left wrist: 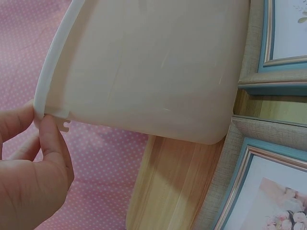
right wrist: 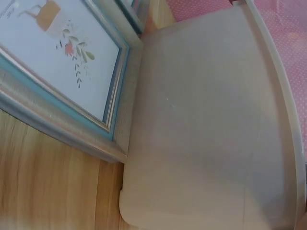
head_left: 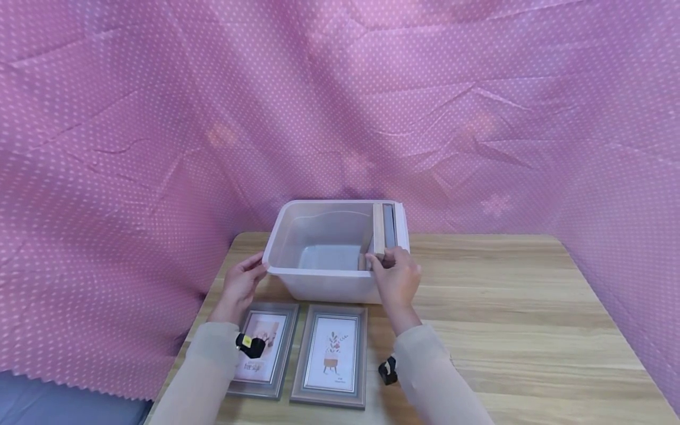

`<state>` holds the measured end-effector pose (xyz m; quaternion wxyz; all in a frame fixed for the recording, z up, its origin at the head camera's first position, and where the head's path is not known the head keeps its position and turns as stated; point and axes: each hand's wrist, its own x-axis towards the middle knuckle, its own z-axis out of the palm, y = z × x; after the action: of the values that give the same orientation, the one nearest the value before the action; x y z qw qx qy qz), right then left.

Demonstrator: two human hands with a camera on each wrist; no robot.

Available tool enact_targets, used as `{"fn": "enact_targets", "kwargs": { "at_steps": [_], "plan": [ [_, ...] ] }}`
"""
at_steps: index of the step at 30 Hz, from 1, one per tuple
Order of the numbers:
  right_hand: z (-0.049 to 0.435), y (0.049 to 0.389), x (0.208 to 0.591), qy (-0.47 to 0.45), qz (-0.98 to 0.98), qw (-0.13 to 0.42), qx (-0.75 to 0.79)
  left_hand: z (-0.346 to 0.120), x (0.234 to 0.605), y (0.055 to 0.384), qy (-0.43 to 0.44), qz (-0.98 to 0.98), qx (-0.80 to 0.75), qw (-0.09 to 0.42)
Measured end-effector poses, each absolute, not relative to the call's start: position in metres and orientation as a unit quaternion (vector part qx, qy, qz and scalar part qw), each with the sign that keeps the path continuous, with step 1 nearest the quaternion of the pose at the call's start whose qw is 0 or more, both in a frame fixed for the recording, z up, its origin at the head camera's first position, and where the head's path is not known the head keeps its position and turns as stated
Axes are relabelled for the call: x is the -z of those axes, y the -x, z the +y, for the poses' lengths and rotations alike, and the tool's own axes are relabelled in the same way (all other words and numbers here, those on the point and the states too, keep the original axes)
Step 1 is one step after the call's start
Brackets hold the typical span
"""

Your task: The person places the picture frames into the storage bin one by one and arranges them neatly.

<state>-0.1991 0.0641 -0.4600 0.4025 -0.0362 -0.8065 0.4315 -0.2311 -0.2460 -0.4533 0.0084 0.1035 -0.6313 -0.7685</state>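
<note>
A white plastic storage bin (head_left: 324, 287) stands at the back of the table. My left hand (head_left: 241, 286) pinches the rim at its front left corner, thumb and fingers on either side of the lip in the left wrist view. At the bin's right end, my right hand (head_left: 397, 282) grips the near end of a picture frame (head_left: 379, 227) standing on edge inside. Another frame (head_left: 390, 225) stands beside it, against the right wall. In the right wrist view the bin wall (right wrist: 206, 120) fills the middle and my right hand is almost wholly out of sight.
Two picture frames lie face up before the bin: one with a plant drawing (head_left: 332, 354), one with a floral print (head_left: 262, 339) partly under my left wrist. The wooden table (head_left: 520, 307) extends to the right. A pink dotted cloth (head_left: 340, 106) hangs behind and at both sides.
</note>
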Motion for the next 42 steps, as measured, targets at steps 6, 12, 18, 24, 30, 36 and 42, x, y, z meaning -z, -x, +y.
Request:
{"fn": "enact_targets", "kwargs": {
  "at_steps": [6, 12, 18, 24, 30, 36, 42],
  "plan": [
    [0.0652, 0.1991, 0.4611, 0.038, -0.813, 0.387, -0.433, -0.2468, 0.4539, 0.2301, -0.103, -0.626, 0.773, 0.013],
    [0.0647, 0.1998, 0.4638, 0.04, -0.823, 0.381, -0.42, -0.2475, 0.4547, 0.229, -0.106, -0.623, 0.775, 0.014],
    [0.0654, 0.1997, 0.4638, 0.046, -0.829, 0.375, -0.413, -0.2471, 0.455, 0.2294, -0.109, -0.623, 0.774, 0.013],
    [0.0668, 0.1989, 0.4628, 0.046, -0.83, 0.367, -0.419, -0.2474, 0.4558, 0.2312, -0.106, -0.626, 0.773, 0.01],
    [0.0679, 0.1988, 0.4636, 0.045, -0.834, 0.365, -0.411, -0.2476, 0.4551, 0.2316, -0.106, -0.628, 0.771, 0.011],
    [0.0697, 0.1976, 0.4611, 0.047, -0.829, 0.357, -0.427, -0.2469, 0.4533, 0.2308, -0.112, -0.628, 0.77, 0.009],
    [0.0731, 0.1954, 0.457, 0.073, -0.813, 0.33, -0.473, -0.2454, 0.452, 0.2298, -0.11, -0.625, 0.773, 0.011]
  ]
}}
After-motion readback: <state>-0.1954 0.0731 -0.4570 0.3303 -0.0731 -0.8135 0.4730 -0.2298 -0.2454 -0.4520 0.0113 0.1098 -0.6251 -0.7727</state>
